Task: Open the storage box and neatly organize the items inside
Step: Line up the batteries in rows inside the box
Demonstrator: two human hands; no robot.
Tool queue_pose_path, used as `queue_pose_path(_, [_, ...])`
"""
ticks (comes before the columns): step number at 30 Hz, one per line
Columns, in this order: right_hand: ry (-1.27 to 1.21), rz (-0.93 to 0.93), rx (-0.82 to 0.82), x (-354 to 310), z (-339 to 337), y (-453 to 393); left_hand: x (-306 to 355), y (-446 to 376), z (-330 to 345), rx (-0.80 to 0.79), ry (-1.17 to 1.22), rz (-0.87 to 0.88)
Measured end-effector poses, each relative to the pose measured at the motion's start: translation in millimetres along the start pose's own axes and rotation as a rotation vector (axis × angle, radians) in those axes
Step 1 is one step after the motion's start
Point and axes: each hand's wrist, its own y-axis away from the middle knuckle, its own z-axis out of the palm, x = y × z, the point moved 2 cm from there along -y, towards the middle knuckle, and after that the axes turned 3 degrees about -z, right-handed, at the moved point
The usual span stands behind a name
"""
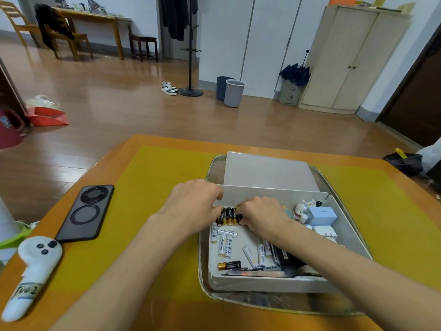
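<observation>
Battery alignment in the open grey plastic storage box (pixel 281 284), which sits in a metal tray (pixel 210 168) on the yellow mat (pixel 148 187).

Nearest, loose white cylindrical batteries (pixel 224 244) and one black-and-gold battery (pixel 229 264) lie scattered on the box floor; small, rigid, smooth, probably dense for their size and prone to roll, so pinch each mid-barrel; further in, the row of black-and-gold batteries (pixel 228 216) stands side by side between both hands; left hand (pixel 193 201) curls at the row's left end, right hand (pixel 260 213) curls at its right, fingertips hidden, so actual clamping cannot be confirmed; beyond, the translucent white lid (pixel 267 170) stands propped.
</observation>
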Motion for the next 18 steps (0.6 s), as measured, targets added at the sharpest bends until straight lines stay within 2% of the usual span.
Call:
queue_pose_path(12, [-0.019, 0.007, -0.107, -1.0, -9.0, -2.5, -9.8, -5.0, 0.6, -0.018, 0.017, -0.038])
queue_pose_path(18, [-0.043, 0.005, -0.094, -3.3, -6.8, -3.1, -9.4, -2.8, 0.3, -0.013, 0.016, -0.03])
